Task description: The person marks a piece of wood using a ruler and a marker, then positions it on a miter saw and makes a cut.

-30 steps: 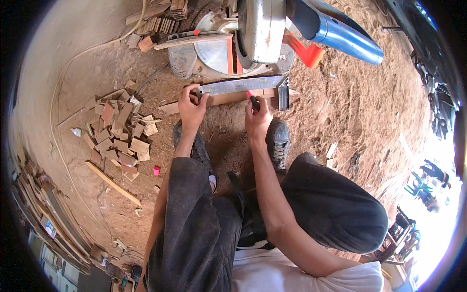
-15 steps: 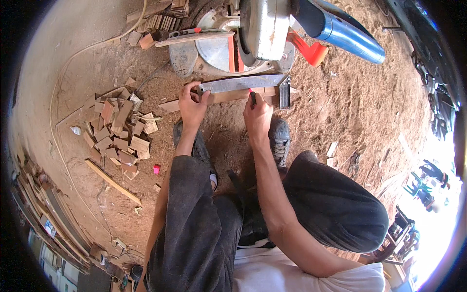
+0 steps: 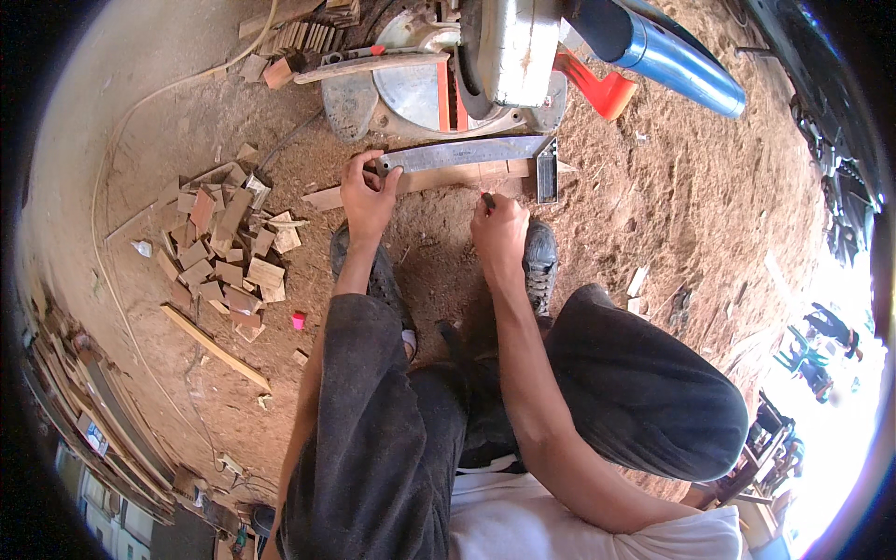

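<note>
A metal try square [image 3: 457,152] lies along a narrow wooden strip [image 3: 434,179], its dark stock at the right end across the wood. My left hand [image 3: 367,198] grips the far left end of the blade between thumb and fingers. My right hand [image 3: 501,233] is closed round a dark pen [image 3: 488,201] with a reddish tip, just on the near side of the strip. Thin lines cross the wood near the stock. Part of the strip is hidden under the blade.
A miter saw [image 3: 509,61] with a blue handle [image 3: 667,61] stands just beyond the strip. Wood offcuts [image 3: 224,247] are heaped at the left, near a pink cap-like piece [image 3: 299,321] and a yellowish stick [image 3: 215,347]. Sawdust covers the ground; a cable [image 3: 107,177] runs along the left.
My right hand has drawn the pen back toward me, off the wood, uncovering a line there. The left hand keeps its hold on the try square.
</note>
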`<state>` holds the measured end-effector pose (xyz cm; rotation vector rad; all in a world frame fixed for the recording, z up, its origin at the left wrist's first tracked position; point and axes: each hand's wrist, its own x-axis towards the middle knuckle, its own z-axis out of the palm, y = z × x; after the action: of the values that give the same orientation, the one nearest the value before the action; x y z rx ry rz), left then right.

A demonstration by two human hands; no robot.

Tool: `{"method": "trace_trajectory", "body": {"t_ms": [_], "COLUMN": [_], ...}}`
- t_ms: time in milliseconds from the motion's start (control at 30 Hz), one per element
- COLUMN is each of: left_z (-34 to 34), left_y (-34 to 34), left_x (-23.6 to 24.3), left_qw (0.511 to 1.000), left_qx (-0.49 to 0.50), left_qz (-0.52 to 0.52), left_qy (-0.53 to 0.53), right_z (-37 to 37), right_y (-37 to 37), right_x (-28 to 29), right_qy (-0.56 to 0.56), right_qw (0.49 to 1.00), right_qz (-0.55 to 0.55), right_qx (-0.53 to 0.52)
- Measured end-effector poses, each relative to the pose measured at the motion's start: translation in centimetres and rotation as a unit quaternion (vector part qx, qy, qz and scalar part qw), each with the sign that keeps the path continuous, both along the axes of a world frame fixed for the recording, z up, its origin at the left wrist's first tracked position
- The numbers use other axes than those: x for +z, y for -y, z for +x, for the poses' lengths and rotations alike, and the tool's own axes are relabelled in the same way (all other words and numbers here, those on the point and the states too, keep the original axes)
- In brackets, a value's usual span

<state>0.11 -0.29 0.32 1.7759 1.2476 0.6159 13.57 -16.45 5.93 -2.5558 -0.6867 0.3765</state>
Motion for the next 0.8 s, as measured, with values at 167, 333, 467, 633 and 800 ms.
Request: {"method": "trace_trajectory", "body": {"t_ms": [167, 333, 467, 633, 800], "left_z": [0.3, 0.4, 0.4, 0.5, 0.3], "left_y": [0.2, 0.2, 0.2, 0.2, 0.1], "left_x": [-0.2, 0.5, 0.5, 0.3, 0.5], "left_qw": [1.000, 0.999, 0.999, 1.000, 0.999], "left_qx": [0.002, 0.003, 0.005, 0.009, -0.006], "left_qz": [-0.015, -0.038, -0.032, -0.023, -0.031], "left_qy": [0.007, -0.005, -0.007, 0.014, -0.006], "right_z": [0.2, -0.2, -0.4, -0.7, -0.9], "right_y": [0.8, -0.8, -2.1, -2.8, -2.7], "right_x": [1.2, 1.9, 1.5, 0.6, 1.0], "right_qy": [-0.032, -0.047, -0.068, -0.045, -0.029], "right_qw": [0.999, 0.996, 0.994, 0.994, 0.998], "right_qz": [0.017, 0.069, 0.086, 0.100, 0.058], "right_qx": [-0.029, -0.038, -0.020, 0.017, 0.025]}}
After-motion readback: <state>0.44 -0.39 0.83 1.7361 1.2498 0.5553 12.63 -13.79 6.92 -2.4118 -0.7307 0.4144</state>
